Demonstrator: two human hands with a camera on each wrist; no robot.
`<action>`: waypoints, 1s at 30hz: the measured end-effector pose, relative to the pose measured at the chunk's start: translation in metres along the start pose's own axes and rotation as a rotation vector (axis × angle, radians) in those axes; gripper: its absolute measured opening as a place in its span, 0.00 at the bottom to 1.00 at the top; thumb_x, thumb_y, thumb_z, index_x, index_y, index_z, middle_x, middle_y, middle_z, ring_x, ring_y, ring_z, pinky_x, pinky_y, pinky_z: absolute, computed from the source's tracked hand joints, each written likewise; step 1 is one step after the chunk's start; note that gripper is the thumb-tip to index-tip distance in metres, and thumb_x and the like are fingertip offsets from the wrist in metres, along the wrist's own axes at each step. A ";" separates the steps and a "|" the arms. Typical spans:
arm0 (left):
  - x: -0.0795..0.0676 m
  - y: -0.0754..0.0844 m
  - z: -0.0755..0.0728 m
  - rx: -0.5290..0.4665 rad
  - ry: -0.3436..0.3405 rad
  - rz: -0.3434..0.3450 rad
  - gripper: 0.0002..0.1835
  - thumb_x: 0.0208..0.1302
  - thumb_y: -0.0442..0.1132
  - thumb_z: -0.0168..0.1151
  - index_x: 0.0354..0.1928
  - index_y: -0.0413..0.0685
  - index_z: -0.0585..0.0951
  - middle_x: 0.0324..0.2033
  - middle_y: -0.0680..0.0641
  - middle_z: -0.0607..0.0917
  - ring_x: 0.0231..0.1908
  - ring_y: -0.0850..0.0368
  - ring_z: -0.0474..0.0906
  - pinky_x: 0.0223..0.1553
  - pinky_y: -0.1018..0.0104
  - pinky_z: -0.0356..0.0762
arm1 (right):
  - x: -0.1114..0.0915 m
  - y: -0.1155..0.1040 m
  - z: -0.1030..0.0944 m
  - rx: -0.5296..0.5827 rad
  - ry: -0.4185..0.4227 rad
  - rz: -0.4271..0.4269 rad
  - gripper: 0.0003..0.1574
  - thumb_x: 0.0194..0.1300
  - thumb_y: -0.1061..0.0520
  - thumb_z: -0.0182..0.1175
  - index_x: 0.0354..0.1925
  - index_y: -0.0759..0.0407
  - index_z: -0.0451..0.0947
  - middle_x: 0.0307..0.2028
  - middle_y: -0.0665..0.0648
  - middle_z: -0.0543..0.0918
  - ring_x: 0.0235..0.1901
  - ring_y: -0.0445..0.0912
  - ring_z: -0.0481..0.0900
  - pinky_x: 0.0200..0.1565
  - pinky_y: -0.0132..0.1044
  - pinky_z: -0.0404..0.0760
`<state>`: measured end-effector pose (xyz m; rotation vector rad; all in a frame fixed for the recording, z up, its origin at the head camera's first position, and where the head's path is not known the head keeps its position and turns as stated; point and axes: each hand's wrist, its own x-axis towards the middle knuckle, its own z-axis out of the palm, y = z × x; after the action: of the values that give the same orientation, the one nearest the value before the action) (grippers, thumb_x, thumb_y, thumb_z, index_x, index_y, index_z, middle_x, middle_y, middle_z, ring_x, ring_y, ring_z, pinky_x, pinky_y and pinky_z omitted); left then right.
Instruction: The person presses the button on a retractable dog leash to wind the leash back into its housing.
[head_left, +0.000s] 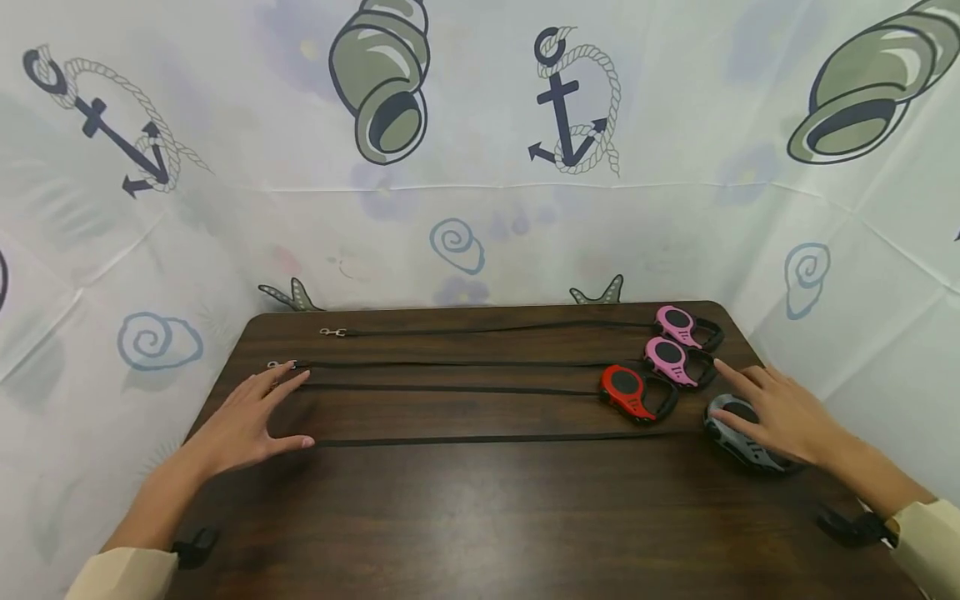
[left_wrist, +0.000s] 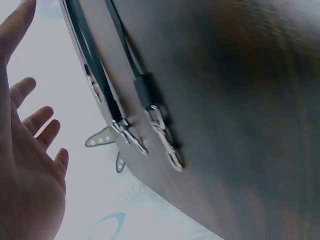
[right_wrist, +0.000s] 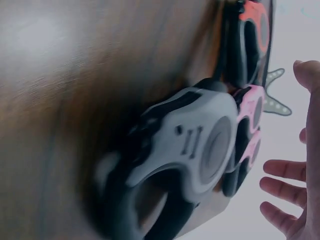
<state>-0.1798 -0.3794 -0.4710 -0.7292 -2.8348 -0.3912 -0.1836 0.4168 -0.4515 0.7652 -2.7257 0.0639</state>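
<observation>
Four retractable dog leashes would exceed a plain count, so several lie in rows, straps drawn out leftward. My right hand [head_left: 787,412] hovers with spread fingers over the grey leash [right_wrist: 200,145], partly covering it in the head view. Beyond it are a red leash [head_left: 626,390] and two pink leashes, the nearer pink leash [head_left: 667,358] and the farther pink leash [head_left: 678,323]. My left hand [head_left: 240,421] is held with fingers apart above the strap ends, gripping nothing. Metal clips, such as the nearest clip [left_wrist: 165,140], show in the left wrist view.
The dark wooden table [head_left: 480,517] bears the leashes. A white printed cloth [head_left: 480,108] hangs behind it and at both sides. Dark bands [head_left: 197,547] sit at the wrists.
</observation>
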 end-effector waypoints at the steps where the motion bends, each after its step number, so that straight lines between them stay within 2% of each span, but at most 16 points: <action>1: -0.002 -0.001 0.000 0.002 0.012 0.008 0.56 0.50 0.62 0.82 0.79 0.49 0.68 0.74 0.29 0.67 0.69 0.23 0.65 0.71 0.29 0.57 | -0.004 0.001 -0.001 -0.003 -0.001 -0.003 0.53 0.62 0.39 0.75 0.76 0.62 0.70 0.44 0.62 0.82 0.41 0.57 0.80 0.41 0.57 0.80; 4: -0.010 -0.004 0.000 0.011 0.053 0.028 0.55 0.44 0.60 0.86 0.75 0.49 0.73 0.69 0.30 0.72 0.65 0.25 0.70 0.60 0.29 0.66 | -0.014 0.001 -0.001 -0.015 -0.011 -0.003 0.54 0.61 0.38 0.75 0.76 0.61 0.70 0.40 0.58 0.81 0.36 0.51 0.78 0.38 0.53 0.79; 7: -0.017 -0.005 -0.001 0.003 0.077 0.032 0.55 0.40 0.58 0.88 0.72 0.48 0.76 0.65 0.30 0.76 0.61 0.26 0.74 0.56 0.29 0.70 | -0.023 0.002 -0.002 -0.014 -0.031 0.014 0.55 0.60 0.37 0.75 0.75 0.61 0.70 0.38 0.54 0.80 0.32 0.47 0.75 0.35 0.50 0.77; 14: -0.028 -0.009 0.002 -0.029 0.031 0.027 0.50 0.39 0.58 0.89 0.65 0.44 0.81 0.58 0.38 0.82 0.59 0.26 0.78 0.52 0.31 0.76 | -0.048 0.002 0.001 -0.013 -0.098 0.068 0.57 0.61 0.35 0.74 0.77 0.60 0.67 0.36 0.53 0.81 0.30 0.46 0.76 0.34 0.52 0.78; 16: -0.032 -0.011 0.003 -0.021 0.026 0.027 0.48 0.39 0.57 0.89 0.63 0.43 0.83 0.56 0.40 0.83 0.56 0.28 0.79 0.50 0.32 0.78 | -0.054 0.002 0.004 -0.005 -0.109 0.082 0.58 0.60 0.35 0.75 0.78 0.60 0.67 0.34 0.52 0.80 0.27 0.43 0.74 0.33 0.50 0.78; 20: -0.036 -0.016 0.007 0.012 0.040 0.032 0.44 0.38 0.53 0.90 0.60 0.43 0.85 0.53 0.43 0.85 0.50 0.38 0.83 0.46 0.39 0.80 | -0.064 0.003 0.009 0.012 -0.131 0.111 0.60 0.57 0.34 0.77 0.77 0.60 0.67 0.31 0.49 0.79 0.25 0.38 0.69 0.29 0.45 0.75; 23: -0.039 -0.019 0.009 0.014 0.043 0.027 0.41 0.38 0.51 0.91 0.58 0.43 0.86 0.51 0.43 0.85 0.49 0.38 0.84 0.46 0.40 0.79 | -0.071 0.004 0.013 0.013 -0.134 0.112 0.62 0.54 0.33 0.79 0.76 0.61 0.69 0.30 0.47 0.78 0.24 0.38 0.67 0.28 0.43 0.73; 26: -0.041 -0.023 0.010 0.009 0.048 0.011 0.38 0.40 0.48 0.90 0.56 0.43 0.87 0.49 0.42 0.86 0.49 0.37 0.84 0.46 0.40 0.80 | -0.076 0.005 0.018 0.002 -0.113 0.103 0.64 0.51 0.32 0.80 0.75 0.61 0.70 0.31 0.48 0.81 0.26 0.41 0.73 0.32 0.48 0.78; 30: -0.045 -0.027 0.012 0.003 0.061 -0.009 0.34 0.42 0.45 0.90 0.54 0.43 0.88 0.47 0.42 0.88 0.49 0.36 0.85 0.46 0.38 0.80 | -0.079 0.007 0.025 -0.012 -0.092 0.082 0.65 0.49 0.30 0.80 0.75 0.60 0.70 0.32 0.52 0.85 0.30 0.48 0.82 0.42 0.62 0.82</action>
<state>-0.1560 -0.4185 -0.4993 -0.6914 -2.7820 -0.4031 -0.1299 0.4594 -0.4991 0.6685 -2.8411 0.0314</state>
